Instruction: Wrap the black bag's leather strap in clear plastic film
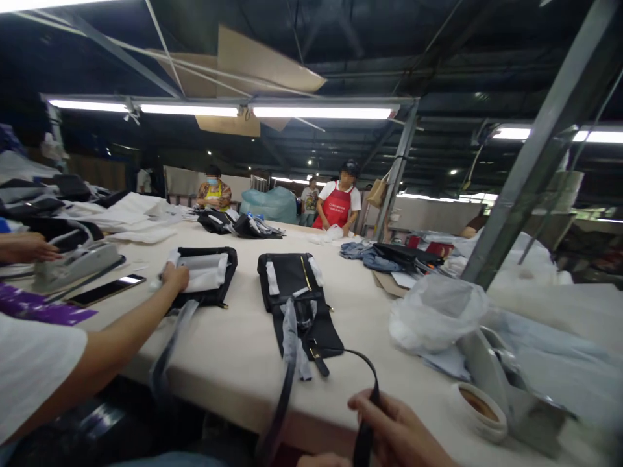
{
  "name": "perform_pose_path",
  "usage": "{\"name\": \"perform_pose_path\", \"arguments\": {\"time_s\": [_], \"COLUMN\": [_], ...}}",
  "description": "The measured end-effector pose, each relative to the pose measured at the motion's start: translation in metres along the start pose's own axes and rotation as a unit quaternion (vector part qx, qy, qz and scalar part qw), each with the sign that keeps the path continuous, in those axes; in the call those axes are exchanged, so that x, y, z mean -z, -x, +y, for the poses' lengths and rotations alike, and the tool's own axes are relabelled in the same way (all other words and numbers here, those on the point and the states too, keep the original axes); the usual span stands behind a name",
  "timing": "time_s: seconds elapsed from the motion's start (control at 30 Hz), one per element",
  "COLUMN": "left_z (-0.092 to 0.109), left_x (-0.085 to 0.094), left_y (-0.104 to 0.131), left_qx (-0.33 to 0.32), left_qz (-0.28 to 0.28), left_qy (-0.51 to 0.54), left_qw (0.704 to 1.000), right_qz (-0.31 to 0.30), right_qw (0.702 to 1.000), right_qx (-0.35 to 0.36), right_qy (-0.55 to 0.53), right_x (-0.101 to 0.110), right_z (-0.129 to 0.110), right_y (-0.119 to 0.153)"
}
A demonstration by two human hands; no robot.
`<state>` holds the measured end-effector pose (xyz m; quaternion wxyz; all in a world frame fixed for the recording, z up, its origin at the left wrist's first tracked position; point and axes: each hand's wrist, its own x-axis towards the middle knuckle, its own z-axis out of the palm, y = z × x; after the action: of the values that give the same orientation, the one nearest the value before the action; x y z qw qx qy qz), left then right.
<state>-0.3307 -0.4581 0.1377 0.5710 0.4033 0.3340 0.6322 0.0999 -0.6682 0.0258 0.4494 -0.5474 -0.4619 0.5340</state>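
Observation:
My right hand is closed around a thin black strap near the front edge of the table. From there the strap curves back to a black bag that lies flat, its flap spread toward me. White wrapping covers parts of the bag, and a gold zipper shows on it. A second strap, partly wrapped in grey film, hangs over the table edge. Only a sliver of my left hand shows at the bottom edge, its fingers hidden.
On the left, a co-worker's hand touches another black bag. A phone and an iron lie beyond that arm. To the right are a plastic bag, a round tape roll and a metal post. Other people stand behind.

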Motion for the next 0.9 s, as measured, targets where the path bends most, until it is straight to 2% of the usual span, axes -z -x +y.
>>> {"name": "perform_pose_path", "arguments": {"time_s": [0.07,0.13,0.2,0.27,0.3,0.33,0.37,0.4,0.47,0.6,0.7,0.8,0.9], "left_z": [-0.009,-0.039,-0.091,-0.153,-0.184,-0.212,-0.235,-0.253,-0.272,-0.275,-0.278,-0.287,-0.293], "left_x": [-0.027,-0.063,-0.103,-0.141,-0.156,-0.167,-0.175,-0.179,-0.178,-0.164,-0.162,-0.166,-0.170], "left_y": [0.029,0.076,0.138,0.199,0.225,0.246,0.260,0.269,0.273,0.263,0.265,0.274,0.281], "left_qx": [0.065,0.136,0.205,0.260,0.280,0.279,0.288,0.293,0.299,0.295,0.292,0.296,0.306], "left_qz": [-0.045,-0.099,-0.150,-0.189,-0.204,-0.197,-0.197,-0.193,-0.195,-0.255,-0.286,-0.291,-0.265], "left_qy": [-0.019,-0.039,-0.057,-0.066,-0.063,-0.039,-0.016,-0.006,0.010,0.010,0.013,0.017,0.037], "left_qw": [0.997,0.985,0.966,0.945,0.936,0.939,0.937,0.936,0.934,0.921,0.912,0.910,0.914], "right_qz": [0.039,0.053,0.033,-0.023,-0.060,-0.093,-0.117,-0.131,-0.125,-0.112,-0.119,-0.102,-0.104], "right_qw": [0.999,0.998,0.997,0.994,0.992,0.991,0.989,0.989,0.992,0.993,0.992,0.993,0.992], "right_qx": [-0.013,-0.004,0.014,0.019,0.011,-0.001,-0.012,-0.019,-0.021,-0.032,-0.042,-0.041,-0.033], "right_qy": [0.000,0.015,0.062,0.102,0.107,0.100,0.085,0.064,0.026,-0.004,-0.028,-0.048,-0.057], "right_x": [0.005,0.006,0.002,-0.004,-0.007,-0.008,-0.008,-0.006,0.001,0.012,0.009,0.002,-0.001], "right_z": [-0.020,-0.033,-0.036,-0.034,-0.032,-0.032,-0.032,-0.032,-0.034,-0.033,-0.023,-0.012,-0.005], "right_y": [-0.001,-0.002,0.001,0.006,0.009,0.012,0.014,0.014,0.014,0.010,0.008,0.006,0.007]}}
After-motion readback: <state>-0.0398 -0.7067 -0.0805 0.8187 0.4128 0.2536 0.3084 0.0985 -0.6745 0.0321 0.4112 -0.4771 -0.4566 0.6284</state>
